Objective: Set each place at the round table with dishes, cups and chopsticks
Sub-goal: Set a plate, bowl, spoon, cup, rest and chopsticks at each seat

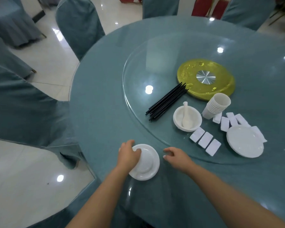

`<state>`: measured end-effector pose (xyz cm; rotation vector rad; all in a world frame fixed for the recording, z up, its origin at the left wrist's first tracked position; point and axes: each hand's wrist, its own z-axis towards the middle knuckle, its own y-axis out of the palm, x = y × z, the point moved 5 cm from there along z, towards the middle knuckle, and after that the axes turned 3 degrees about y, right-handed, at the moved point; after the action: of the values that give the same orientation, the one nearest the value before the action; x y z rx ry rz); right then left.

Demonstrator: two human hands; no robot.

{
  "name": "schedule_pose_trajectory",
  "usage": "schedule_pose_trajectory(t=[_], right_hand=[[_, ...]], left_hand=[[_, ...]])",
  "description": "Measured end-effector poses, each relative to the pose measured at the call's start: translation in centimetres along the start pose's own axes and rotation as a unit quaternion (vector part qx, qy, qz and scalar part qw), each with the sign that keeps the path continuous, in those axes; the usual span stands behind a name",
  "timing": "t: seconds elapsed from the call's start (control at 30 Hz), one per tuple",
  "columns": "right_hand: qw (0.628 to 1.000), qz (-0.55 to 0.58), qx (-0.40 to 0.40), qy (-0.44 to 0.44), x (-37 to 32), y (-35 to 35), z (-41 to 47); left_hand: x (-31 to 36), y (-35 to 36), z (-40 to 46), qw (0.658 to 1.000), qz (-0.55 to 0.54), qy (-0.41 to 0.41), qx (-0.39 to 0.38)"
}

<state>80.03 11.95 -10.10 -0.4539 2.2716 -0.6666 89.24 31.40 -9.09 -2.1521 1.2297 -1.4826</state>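
A white plate (146, 163) lies on the teal round table (105, 104) near its left front edge. My left hand (127, 153) rests on the plate's left rim, fingers curled over it. My right hand (174, 155) hovers just right of the plate with fingers apart and nothing in it. On the glass turntable (138, 71) lie a bundle of black chopsticks (167, 101), a white bowl (194, 119) with a spoon (186, 115) in it, a stack of white cups (216, 106), several small white rectangular dishes (205, 139) and a stack of white plates (244, 141).
A yellow disc with a metal hub (206, 78) sits at the turntable's centre. Chairs with teal covers stand around the table: one at the left (15, 104), one at the back left (79, 25), others at the far side (160, 7). Shiny tiled floor (31, 178) lies to the left.
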Motion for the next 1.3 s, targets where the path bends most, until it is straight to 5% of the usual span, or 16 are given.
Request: schedule_pose_trajectory(t=[0.5,0.87,1.07,1.23,1.3], right_hand=[[0.992,0.059,0.109,-0.025,2.7,-12.6,-1.7],[0.99,0.088,0.111,-0.002,3.2,-17.6,1.3],[0.993,0.087,0.08,0.024,3.5,-16.9,4.0],[0.993,0.093,0.073,0.012,3.6,-16.9,5.4],[0.993,0.104,0.061,0.007,3.8,-16.9,6.0]], left_hand=[[12.8,4.5,1.8,0.996,-0.017,0.082,-0.041],[17.4,5.3,5.1,0.993,0.058,0.104,-0.011],[19.8,6.8,5.7,0.938,0.25,0.24,0.015],[21.0,8.3,7.5,0.921,0.308,0.238,-0.029],[21.7,8.7,8.3,0.888,0.38,0.255,-0.046]])
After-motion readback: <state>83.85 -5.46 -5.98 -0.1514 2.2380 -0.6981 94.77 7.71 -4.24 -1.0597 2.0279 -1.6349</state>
